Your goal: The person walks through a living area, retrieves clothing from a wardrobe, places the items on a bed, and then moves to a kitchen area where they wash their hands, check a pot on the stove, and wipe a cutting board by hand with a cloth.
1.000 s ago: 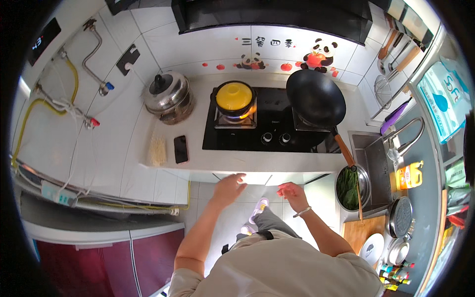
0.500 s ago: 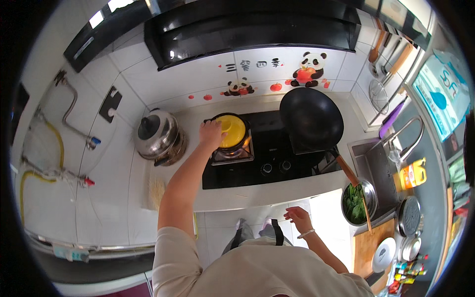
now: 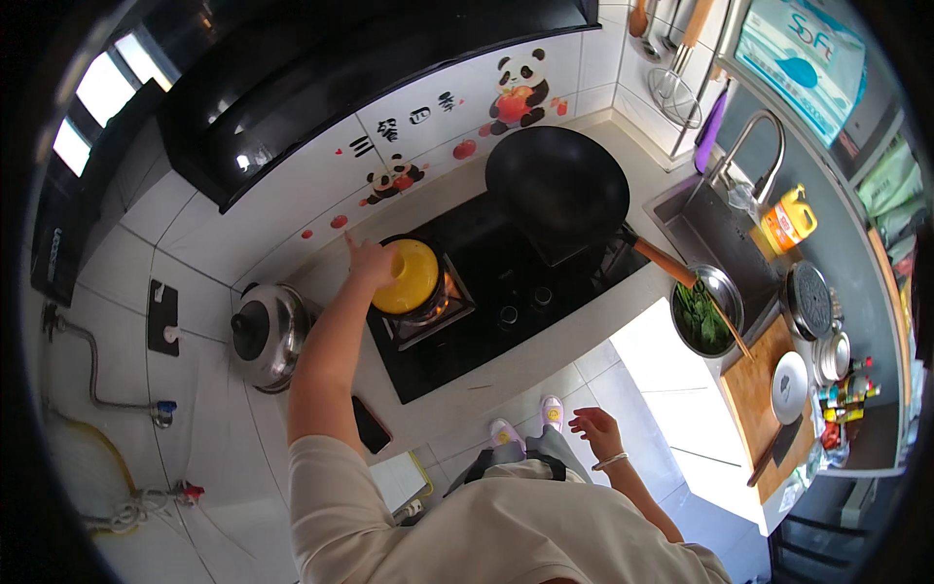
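A small dark pot (image 3: 429, 313) with a yellow lid (image 3: 413, 282) sits over a lit burner on the left of the black gas stove (image 3: 428, 365). My left hand (image 3: 372, 265) is at the lid's left side, its thumb side closed at the knob and one finger stretched toward the wall. The hand itself partly hides the knob and the grip. My right hand (image 3: 595, 433) hangs over the floor in front of the counter, fingers loosely bent and apart, with nothing in it.
A black wok (image 3: 559, 185) with a wooden handle rests on the right burner. Left of the stove stands a steel kettle-like pot (image 3: 277, 336); a phone (image 3: 371, 424) lies near the counter edge. Leafy greens (image 3: 702, 316) fill a steel bowl beside the sink (image 3: 715, 219). A knife (image 3: 775, 451) lies on the cutting board (image 3: 754, 389).
The view has turned, so the stove appears slanted and the phone and knife show. My left hand stays at the yellow lid, one finger now pointing out. My right hand remains free.
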Demonstrator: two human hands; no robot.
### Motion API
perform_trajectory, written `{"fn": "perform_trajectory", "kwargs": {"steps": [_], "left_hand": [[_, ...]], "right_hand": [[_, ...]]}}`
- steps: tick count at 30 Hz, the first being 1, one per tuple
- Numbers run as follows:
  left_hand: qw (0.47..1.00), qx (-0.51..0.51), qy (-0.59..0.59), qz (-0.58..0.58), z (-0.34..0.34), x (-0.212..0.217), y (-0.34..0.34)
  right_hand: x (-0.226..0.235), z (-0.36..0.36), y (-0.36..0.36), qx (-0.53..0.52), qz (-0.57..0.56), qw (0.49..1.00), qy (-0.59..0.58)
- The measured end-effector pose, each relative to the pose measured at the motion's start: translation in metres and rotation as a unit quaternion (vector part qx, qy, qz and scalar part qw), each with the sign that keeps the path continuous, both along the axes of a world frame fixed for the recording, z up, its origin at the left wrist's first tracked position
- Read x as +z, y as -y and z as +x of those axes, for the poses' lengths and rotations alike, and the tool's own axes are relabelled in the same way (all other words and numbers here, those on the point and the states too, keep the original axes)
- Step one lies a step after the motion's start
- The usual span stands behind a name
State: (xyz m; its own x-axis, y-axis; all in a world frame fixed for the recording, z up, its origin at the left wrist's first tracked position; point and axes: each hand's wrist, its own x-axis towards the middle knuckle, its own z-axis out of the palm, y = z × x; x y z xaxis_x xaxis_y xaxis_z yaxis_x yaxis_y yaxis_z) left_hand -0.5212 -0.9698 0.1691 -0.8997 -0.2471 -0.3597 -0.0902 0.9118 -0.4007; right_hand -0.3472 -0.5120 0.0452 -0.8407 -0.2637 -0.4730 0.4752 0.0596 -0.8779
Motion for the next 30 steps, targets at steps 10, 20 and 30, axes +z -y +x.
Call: {"fn": "perform_trajectory", "kwargs": {"steps": [10, 20, 30], "left_hand": [[0.999, -0.026, 0.017, 0.020, -0.010, 0.000, 0.005], [0.998, -0.048, 0.006, 0.032, -0.005, 0.008, 0.010], [0.994, -0.101, -0.044, -0.012, -0.008, 0.046, 0.015]], "right_hand": [[0.000, 0.010, 0.010, -0.033, 0.019, 0.999, -0.008], [-0.005, -0.001, 0.018, -0.026, 0.015, 0.999, -0.021], [-0.008, -0.013, 0.029, -0.030, -0.012, 0.999, -0.022]]}}
